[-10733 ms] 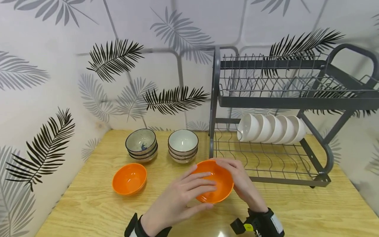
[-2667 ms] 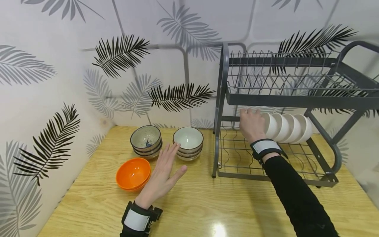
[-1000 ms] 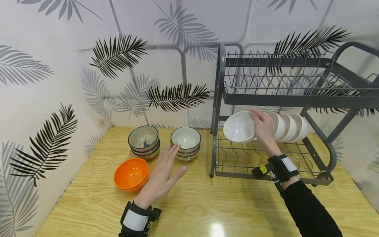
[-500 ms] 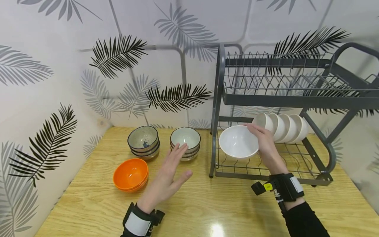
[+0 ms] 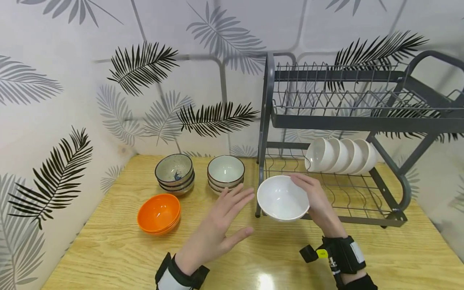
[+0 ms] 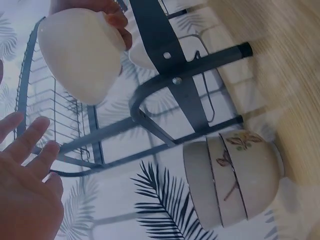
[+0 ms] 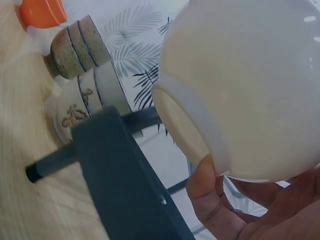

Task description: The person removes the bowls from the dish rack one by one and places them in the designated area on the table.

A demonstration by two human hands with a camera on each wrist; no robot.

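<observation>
My right hand grips a plain white bowl by its right rim and holds it in the air, just in front of the rack's left post. In the right wrist view the thumb presses under the bowl near its foot. My left hand hovers open with spread fingers just left of the bowl, not touching it. The left wrist view shows the bowl above the open left hand.
A grey two-tier dish rack stands at the right, with a row of white bowls on its lower tier. On the wooden table sit stacked orange bowls, a speckled stack and a pale stack.
My right hand has pulled the white bowl off the rack's row and brought it down and left, out past the rack's front. The left hand has moved right towards it.
</observation>
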